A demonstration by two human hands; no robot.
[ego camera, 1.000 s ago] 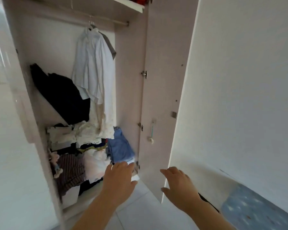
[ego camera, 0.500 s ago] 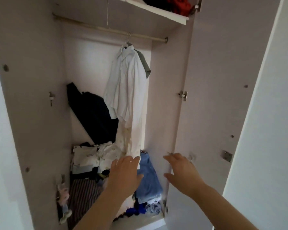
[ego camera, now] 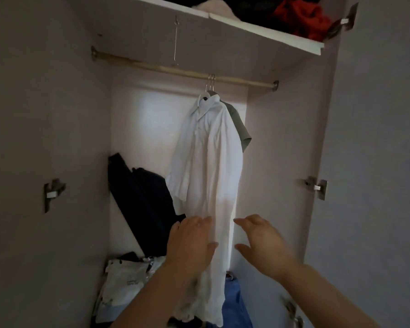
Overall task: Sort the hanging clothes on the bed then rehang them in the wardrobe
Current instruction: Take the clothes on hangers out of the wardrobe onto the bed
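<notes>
White shirt (ego camera: 208, 162) hung near right end of rail (ego camera: 152, 67). Left hand (ego camera: 191, 245) and right hand (ego camera: 260, 242) held below rail, fingers (ego camera: 199, 224) loosely spread, nothing gripped. Hooks (ego camera: 211, 81) best lifted off rail (cloth not tugged)

The shirt (ego camera: 208, 162) is thin white cloth, matt and creased (blotchy near the hem). The hangers (ego camera: 211, 82) are bright metal wire, the rail (ego camera: 152, 67) smooth and pale. The wardrobe (ego camera: 45, 114) walls are smooth matt board; the hinges (ego camera: 316, 187) are shiny metal.

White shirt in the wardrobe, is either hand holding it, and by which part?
Nothing is held. The left hand and right hand are open, fingers uncurled, at the lower half of the white shirt.
</notes>
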